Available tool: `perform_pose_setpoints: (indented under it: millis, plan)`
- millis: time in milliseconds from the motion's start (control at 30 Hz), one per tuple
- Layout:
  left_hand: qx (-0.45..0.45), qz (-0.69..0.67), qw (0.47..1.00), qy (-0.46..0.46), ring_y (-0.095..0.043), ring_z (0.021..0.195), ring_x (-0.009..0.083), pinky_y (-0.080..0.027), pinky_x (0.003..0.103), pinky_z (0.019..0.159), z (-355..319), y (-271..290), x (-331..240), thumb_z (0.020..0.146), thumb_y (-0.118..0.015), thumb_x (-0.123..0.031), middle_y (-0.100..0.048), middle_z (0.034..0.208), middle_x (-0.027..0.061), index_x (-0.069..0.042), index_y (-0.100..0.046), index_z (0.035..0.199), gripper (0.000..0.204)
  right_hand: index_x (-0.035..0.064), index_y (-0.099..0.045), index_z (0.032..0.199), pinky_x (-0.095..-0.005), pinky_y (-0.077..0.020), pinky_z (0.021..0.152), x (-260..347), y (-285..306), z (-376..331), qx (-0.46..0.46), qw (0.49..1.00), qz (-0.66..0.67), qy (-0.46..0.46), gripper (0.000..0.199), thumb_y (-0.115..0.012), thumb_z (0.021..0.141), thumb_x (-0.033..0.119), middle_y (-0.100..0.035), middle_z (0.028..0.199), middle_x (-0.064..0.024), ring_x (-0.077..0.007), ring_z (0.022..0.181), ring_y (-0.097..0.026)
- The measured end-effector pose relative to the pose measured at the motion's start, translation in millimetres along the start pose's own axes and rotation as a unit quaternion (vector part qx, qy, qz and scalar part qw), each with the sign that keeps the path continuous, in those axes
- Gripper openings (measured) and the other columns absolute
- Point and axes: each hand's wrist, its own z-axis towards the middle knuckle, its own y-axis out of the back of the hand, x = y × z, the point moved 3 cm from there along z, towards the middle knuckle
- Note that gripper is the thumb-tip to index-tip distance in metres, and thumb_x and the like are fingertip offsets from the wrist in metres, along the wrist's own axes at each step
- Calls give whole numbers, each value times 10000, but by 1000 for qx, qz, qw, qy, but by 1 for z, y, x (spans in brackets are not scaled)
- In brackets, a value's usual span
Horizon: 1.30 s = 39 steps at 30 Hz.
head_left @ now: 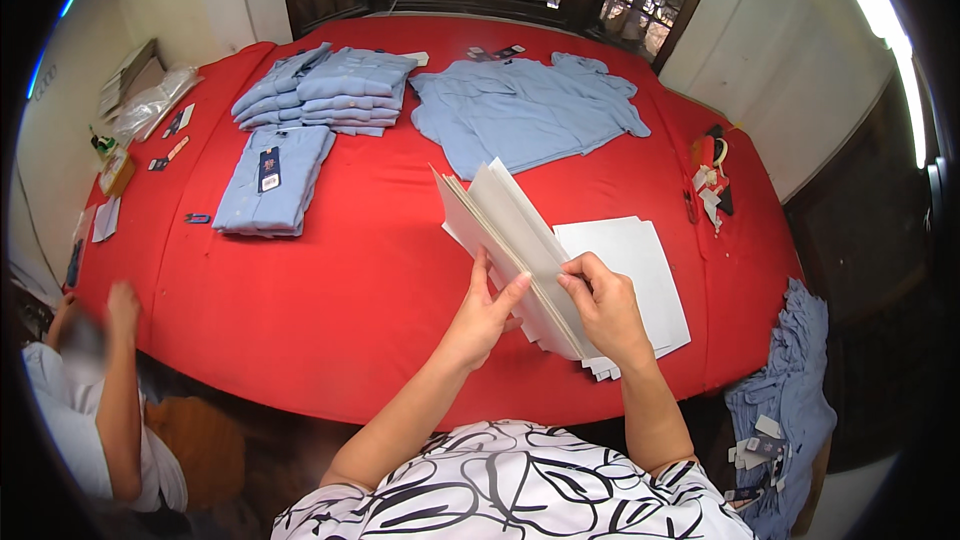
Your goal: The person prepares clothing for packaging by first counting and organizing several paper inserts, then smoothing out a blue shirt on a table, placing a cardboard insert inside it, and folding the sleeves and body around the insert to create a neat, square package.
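Holding a sheaf of pale sheets (522, 225) tilted over the red counter (300, 325), you have both hands on it, close in front of your body. Your left hand (480, 318) grips it from the left, fingers (481, 265) and thumb clamped on the bundle. Your right hand (612, 312) is at the right face, thumb and forefinger pinched on a sheet; the upper ends of the sheaf fan slightly apart. Just beside it, partly behind your right hand, white sheets (640, 260) overlap on the counter. Beyond the sheaf, a blue shirt (525, 115) lies spread out, and left of that stand stacks of folded blue shirts (350, 90). Nearer you, a folded shirt (248, 202) bears a dark tag (269, 168), with small blue snips (197, 218) to its left. More blue garments (785, 400) drape at your lower right. At far left, a co-worker's hand (123, 306) is blurred near the counter's edge.
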Motion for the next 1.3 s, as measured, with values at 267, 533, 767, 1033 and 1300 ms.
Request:
perform_pose_setpoints:
  millis: [267, 533, 767, 1033, 1300]
  plan:
    - [7, -2, 1000, -1, -225, 1454, 344, -429, 555, 1035, -5, 3, -2, 944, -629, -451, -16, 1621, 133, -108, 109, 1560, 1021, -19, -634, 1048, -416, -526, 700, 6, -9, 2, -54, 989, 18, 134, 155, -594, 925, 68, -672, 946, -212, -356, 801, -674]
    - [5, 8, 1000, -5, -188, 1468, 346, -426, 564, 1044, -4, 6, 1, 949, -611, -469, -24, 1618, 123, -130, 92, 1567, 995, -20, -688, 968, -443, -522, 730, 9, -15, -1, 92, 989, -78, 89, 179, -613, 908, 131, -659, 945, -179, -351, 791, -656]
    - [-3, 13, 1000, 5, -171, 1475, 348, -419, 561, 1052, -6, 9, -2, 953, -617, -445, -17, 1620, 131, -126, 123, 1560, 1009, -22, -678, 978, -415, -527, 722, 10, -4, 0, 97, 993, -57, 22, 164, -619, 907, 113, -661, 968, -174, -338, 808, -664]
    - [-5, 2, 1000, -3, -233, 1456, 341, -434, 556, 1033, -3, 11, 4, 985, -588, -375, -71, 1616, 130, -153, 72, 1572, 911, 37, -593, 1267, -397, -538, 877, 3, -13, -1, 64, 987, -5, 149, 340, -546, 946, 136, -604, 1272, -201, -377, 1083, -637]
    - [-3, 9, 1000, -22, -316, 1427, 333, -418, 576, 1022, -4, 11, 7, 1005, -536, -423, -192, 1587, 106, -184, -17, 1573, 806, -25, -670, 881, -437, -524, 772, 3, -29, 4, 67, 980, -109, 149, 229, -532, 935, 150, -651, 957, -158, -343, 904, -644]
